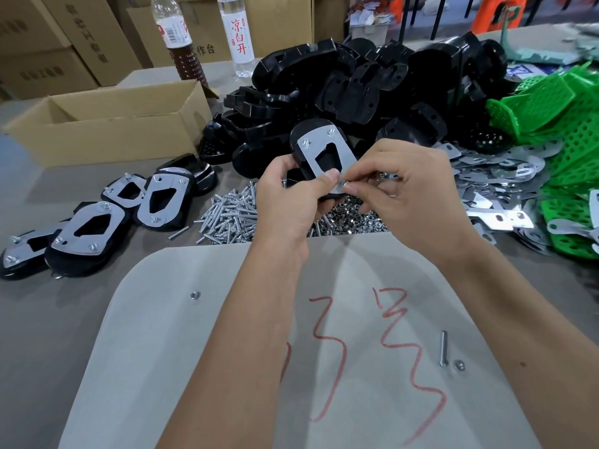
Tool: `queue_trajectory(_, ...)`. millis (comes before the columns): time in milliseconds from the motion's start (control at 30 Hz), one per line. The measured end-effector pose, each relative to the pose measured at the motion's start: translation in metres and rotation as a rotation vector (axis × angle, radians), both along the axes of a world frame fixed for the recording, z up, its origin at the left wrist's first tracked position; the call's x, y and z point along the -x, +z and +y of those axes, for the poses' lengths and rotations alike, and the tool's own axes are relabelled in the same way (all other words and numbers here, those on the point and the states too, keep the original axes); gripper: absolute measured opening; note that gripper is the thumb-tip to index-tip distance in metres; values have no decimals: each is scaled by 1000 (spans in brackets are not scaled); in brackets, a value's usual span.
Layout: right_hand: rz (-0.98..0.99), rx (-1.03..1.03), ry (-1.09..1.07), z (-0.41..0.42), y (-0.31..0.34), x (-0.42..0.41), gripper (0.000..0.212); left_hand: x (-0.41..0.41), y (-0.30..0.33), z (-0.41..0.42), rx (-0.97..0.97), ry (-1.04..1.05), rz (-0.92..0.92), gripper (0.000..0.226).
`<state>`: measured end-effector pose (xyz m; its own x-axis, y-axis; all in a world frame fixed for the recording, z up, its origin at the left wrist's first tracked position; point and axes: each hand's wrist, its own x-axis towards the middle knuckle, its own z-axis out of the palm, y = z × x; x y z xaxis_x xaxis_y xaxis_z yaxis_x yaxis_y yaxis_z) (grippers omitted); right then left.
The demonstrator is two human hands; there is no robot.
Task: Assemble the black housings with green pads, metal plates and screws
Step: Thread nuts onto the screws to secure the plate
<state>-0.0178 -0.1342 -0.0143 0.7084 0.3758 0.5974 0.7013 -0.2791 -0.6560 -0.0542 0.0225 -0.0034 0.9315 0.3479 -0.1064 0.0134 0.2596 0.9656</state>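
Black housing with metal plate held up just behind the screw pile, left hand gripping it, right hand pinching the third nut; next: thread it tight.

We are in a small assembly workshop. We see heaps of black housings, green pads, metal plates and screws on a worktable, with cardboard boxes stacked behind.
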Motion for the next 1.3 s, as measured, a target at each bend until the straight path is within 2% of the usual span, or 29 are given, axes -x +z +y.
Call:
queue_trajectory(500, 61, 45, 24, -6, 2, -2, 9, 1, 0, 0, -88, -35, 15, 32)
queue_trajectory(767, -44, 14, -108, -4, 1, 0, 23, 2, 2, -3, -31, -69, 18, 33)
queue_trajectory(1000, -42, -34, -99, 2, -1, 2, 12, 0, 1, -2, 49, -66, 24, 34)
queue_trajectory(1300, 44, -72, -48, 1, -4, 2, 11, -2, -1, 2, 161, -17, 35, 27)
